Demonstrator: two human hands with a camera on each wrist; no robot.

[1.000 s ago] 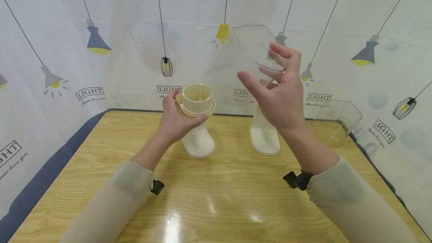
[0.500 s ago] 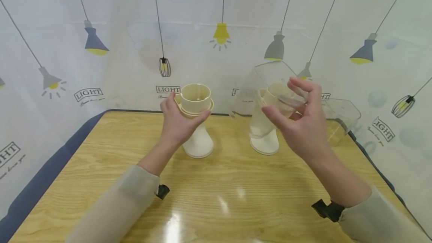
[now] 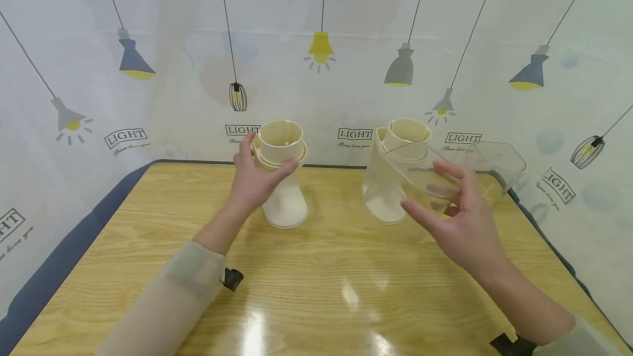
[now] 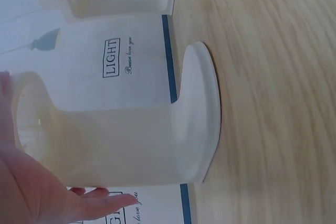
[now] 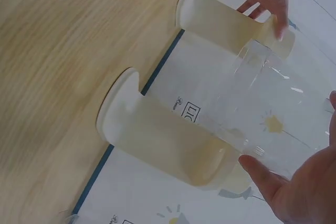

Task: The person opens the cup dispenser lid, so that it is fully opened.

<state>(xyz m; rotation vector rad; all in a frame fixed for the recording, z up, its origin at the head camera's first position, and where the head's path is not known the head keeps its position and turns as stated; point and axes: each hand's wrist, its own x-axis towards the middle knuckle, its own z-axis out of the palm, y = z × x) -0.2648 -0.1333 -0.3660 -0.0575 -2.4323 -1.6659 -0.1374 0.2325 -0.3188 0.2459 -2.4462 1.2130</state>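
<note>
My left hand [image 3: 249, 183] grips the top of a cream plastic stand [image 3: 287, 210], thumb on its near side. The stand has a round open collar, and its rounded foot is on the table in the left wrist view. My right hand [image 3: 467, 229] holds a clear plastic container [image 5: 278, 93] by one side, tilted and off the table. In the head view the container overlaps a second cream stand [image 3: 388, 210] of the same shape, standing upright to the right of the first. I cannot tell whether container and second stand touch.
Another clear container [image 3: 499, 161] stands at the table's back right corner. The wooden table [image 3: 296, 284] has a dark blue edge, and a white curtain [image 3: 277, 4] with printed lamps hangs close behind the stands.
My right hand has come down and to the right, bringing the clear container from high against the curtain to in front of the second stand. The left hand keeps its grip.
</note>
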